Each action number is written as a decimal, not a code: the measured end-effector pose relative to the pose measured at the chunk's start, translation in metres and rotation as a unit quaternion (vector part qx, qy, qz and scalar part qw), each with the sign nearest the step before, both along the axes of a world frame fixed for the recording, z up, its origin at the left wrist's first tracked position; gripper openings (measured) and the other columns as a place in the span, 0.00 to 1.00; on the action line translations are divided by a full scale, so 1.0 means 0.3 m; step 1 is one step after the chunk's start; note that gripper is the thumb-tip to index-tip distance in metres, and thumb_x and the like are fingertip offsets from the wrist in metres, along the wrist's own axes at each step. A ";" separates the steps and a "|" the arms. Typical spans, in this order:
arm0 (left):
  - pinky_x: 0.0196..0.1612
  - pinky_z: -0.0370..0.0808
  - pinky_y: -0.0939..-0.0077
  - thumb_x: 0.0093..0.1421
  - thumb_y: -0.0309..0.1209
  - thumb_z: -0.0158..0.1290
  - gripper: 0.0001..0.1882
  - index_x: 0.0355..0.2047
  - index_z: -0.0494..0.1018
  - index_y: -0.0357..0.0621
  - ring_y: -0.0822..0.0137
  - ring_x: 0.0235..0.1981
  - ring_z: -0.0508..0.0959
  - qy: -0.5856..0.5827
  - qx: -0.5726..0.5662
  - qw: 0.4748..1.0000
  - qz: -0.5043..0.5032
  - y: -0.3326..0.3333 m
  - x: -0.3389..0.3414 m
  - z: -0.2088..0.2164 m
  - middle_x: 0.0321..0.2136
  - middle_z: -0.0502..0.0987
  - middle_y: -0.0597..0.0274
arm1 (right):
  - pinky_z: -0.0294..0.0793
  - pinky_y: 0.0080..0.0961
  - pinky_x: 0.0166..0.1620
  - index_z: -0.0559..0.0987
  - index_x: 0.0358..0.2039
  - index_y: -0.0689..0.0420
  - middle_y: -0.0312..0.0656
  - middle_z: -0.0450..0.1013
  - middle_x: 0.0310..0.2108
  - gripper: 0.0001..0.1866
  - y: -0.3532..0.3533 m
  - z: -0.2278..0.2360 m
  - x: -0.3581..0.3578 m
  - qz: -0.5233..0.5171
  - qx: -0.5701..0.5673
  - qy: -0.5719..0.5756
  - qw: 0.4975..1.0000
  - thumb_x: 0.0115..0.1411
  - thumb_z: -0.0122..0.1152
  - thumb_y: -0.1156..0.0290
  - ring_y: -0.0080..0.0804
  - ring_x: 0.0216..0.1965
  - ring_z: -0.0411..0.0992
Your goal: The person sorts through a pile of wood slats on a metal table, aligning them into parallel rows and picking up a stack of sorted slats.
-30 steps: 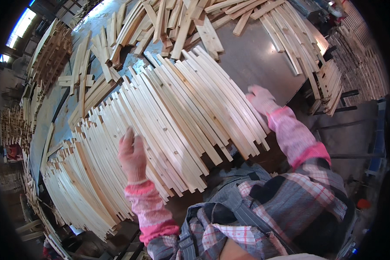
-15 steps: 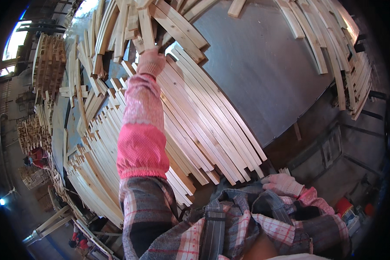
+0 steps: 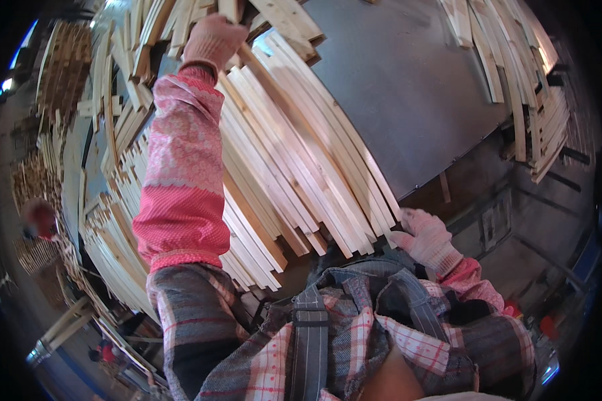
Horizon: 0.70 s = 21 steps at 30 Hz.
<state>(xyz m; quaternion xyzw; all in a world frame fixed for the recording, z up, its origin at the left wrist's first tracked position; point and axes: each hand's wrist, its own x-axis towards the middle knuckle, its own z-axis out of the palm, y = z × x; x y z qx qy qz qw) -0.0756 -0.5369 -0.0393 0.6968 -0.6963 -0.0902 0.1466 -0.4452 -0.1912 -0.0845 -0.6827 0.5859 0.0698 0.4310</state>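
Note:
Long pale wooden strips (image 3: 294,154) lie side by side on a metal-topped table (image 3: 394,87). My left hand (image 3: 214,41), in a pinkish knitted glove, is closed at the far end of one wooden strip (image 3: 264,70). That strip seems turned partly on edge among the others; the fingertips are hidden. Close to my body, my right hand (image 3: 427,242), gloved alike, is at the near ends of the rightmost strips. Its thumb and fingers are apart, beside those ends.
Loose boards (image 3: 284,20) lie crosswise beyond my left hand. More strips (image 3: 508,73) are piled at the table's far right. On the left stand stacks of wood (image 3: 63,70). A person in red (image 3: 40,217) is farther off, blurred.
My left hand has moved slightly left and farther away. My right hand has come up from beside my body to the near strip ends. One strip has tilted among the others.

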 end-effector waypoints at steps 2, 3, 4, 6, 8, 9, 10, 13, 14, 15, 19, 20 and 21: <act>0.29 0.75 0.69 0.52 0.36 0.54 0.14 0.33 0.81 0.39 0.66 0.21 0.76 0.083 0.021 0.994 -0.071 0.039 -0.026 0.135 0.19 0.77 0.58 | 0.74 0.44 0.49 0.72 0.57 0.56 0.52 0.75 0.45 0.34 -0.056 -0.001 0.063 0.003 -0.101 -0.043 0.994 0.54 0.63 0.49 0.51 0.47 0.75; 0.30 0.75 0.68 0.53 0.35 0.55 0.13 0.33 0.81 0.40 0.64 0.22 0.77 0.084 0.014 0.994 -0.072 0.093 -0.046 0.182 0.20 0.78 0.57 | 0.74 0.44 0.49 0.71 0.58 0.56 0.52 0.75 0.46 0.34 -0.063 -0.009 0.133 0.010 -0.139 -0.043 0.989 0.54 0.64 0.51 0.50 0.47 0.75; 0.31 0.76 0.67 0.53 0.34 0.55 0.11 0.32 0.81 0.40 0.63 0.23 0.78 0.085 0.006 0.994 -0.072 0.147 -0.066 0.226 0.21 0.78 0.56 | 0.74 0.44 0.50 0.69 0.60 0.56 0.51 0.74 0.47 0.35 -0.072 -0.020 0.198 0.018 -0.176 -0.043 0.983 0.54 0.64 0.54 0.50 0.47 0.75; 0.33 0.78 0.65 0.53 0.34 0.56 0.11 0.32 0.82 0.43 0.59 0.26 0.80 0.029 -0.001 0.995 -0.095 0.261 -0.070 0.291 0.25 0.80 0.53 | 0.72 0.42 0.54 0.70 0.61 0.56 0.54 0.71 0.53 0.33 -0.097 -0.061 0.341 0.012 -0.135 0.003 0.991 0.54 0.63 0.61 0.51 0.52 0.72; 0.38 0.79 0.61 0.51 0.36 0.57 0.12 0.35 0.83 0.47 0.54 0.32 0.82 -0.101 0.004 0.988 -0.117 0.315 0.014 0.346 0.30 0.82 0.51 | 0.71 0.40 0.57 0.71 0.61 0.55 0.55 0.71 0.55 0.31 -0.145 0.005 0.422 0.009 -0.129 -0.114 0.985 0.53 0.58 0.73 0.51 0.54 0.71; 0.40 0.80 0.60 0.50 0.37 0.58 0.13 0.36 0.84 0.50 0.52 0.35 0.84 -0.188 0.018 0.976 -0.106 0.361 0.074 0.403 0.33 0.83 0.50 | 0.73 0.42 0.55 0.73 0.58 0.55 0.54 0.73 0.53 0.29 -0.127 -0.051 0.389 0.085 -0.278 -0.194 0.937 0.53 0.54 0.77 0.53 0.51 0.73; 0.32 0.80 0.61 0.49 0.29 0.56 0.07 0.27 0.81 0.42 0.53 0.30 0.83 -0.227 -0.101 0.953 -0.174 0.406 0.126 0.347 0.29 0.82 0.49 | 0.75 0.38 0.52 0.76 0.55 0.58 0.53 0.76 0.49 0.26 -0.101 0.007 0.404 0.036 -0.227 -0.145 0.962 0.53 0.52 0.80 0.50 0.47 0.76; 0.42 0.77 0.56 0.50 0.32 0.57 0.08 0.29 0.83 0.49 0.53 0.37 0.82 -0.282 0.020 0.942 -0.182 0.644 0.178 0.342 0.29 0.82 0.59 | 0.73 0.31 0.55 0.77 0.52 0.67 0.56 0.77 0.47 0.22 -0.077 0.176 0.466 -0.070 -0.110 -0.250 0.960 0.55 0.57 0.76 0.43 0.50 0.76; 0.45 0.75 0.57 0.52 0.34 0.57 0.07 0.30 0.83 0.51 0.56 0.40 0.81 -0.287 0.016 0.943 -0.171 0.759 0.250 0.322 0.31 0.82 0.62 | 0.70 0.36 0.58 0.76 0.52 0.67 0.59 0.76 0.48 0.23 -0.070 0.164 0.447 0.079 -0.240 -0.127 0.959 0.54 0.57 0.76 0.50 0.51 0.75; 0.42 0.76 0.59 0.54 0.36 0.57 0.07 0.30 0.83 0.52 0.56 0.38 0.82 -0.295 0.044 0.941 -0.163 0.853 0.333 0.299 0.31 0.81 0.63 | 0.67 0.38 0.61 0.73 0.57 0.65 0.59 0.74 0.51 0.26 -0.076 0.209 0.501 0.090 -0.178 -0.116 0.973 0.55 0.57 0.77 0.53 0.56 0.71; 0.36 0.79 0.56 0.57 0.33 0.54 0.08 0.33 0.81 0.48 0.52 0.33 0.82 -0.193 0.097 0.976 0.021 1.158 0.699 0.175 0.29 0.80 0.54 | 0.64 0.38 0.63 0.68 0.63 0.59 0.54 0.71 0.55 0.30 -0.299 0.210 0.620 -0.036 -0.392 -0.368 0.843 0.58 0.59 0.76 0.49 0.63 0.63; 0.38 0.78 0.58 0.59 0.32 0.52 0.08 0.35 0.81 0.51 0.51 0.34 0.81 -0.130 0.103 0.982 0.086 1.278 0.768 0.179 0.31 0.80 0.55 | 0.64 0.36 0.63 0.69 0.61 0.61 0.53 0.69 0.58 0.26 -0.308 0.299 0.651 -0.011 -0.472 -0.182 0.863 0.61 0.57 0.75 0.45 0.63 0.64; 0.40 0.77 0.59 0.58 0.29 0.53 0.10 0.37 0.82 0.54 0.52 0.36 0.80 -0.041 0.024 0.993 0.107 1.425 0.851 0.145 0.34 0.80 0.57 | 0.64 0.34 0.64 0.71 0.59 0.64 0.53 0.66 0.61 0.23 -0.327 0.376 0.685 0.022 -0.521 0.021 0.853 0.63 0.56 0.74 0.41 0.63 0.65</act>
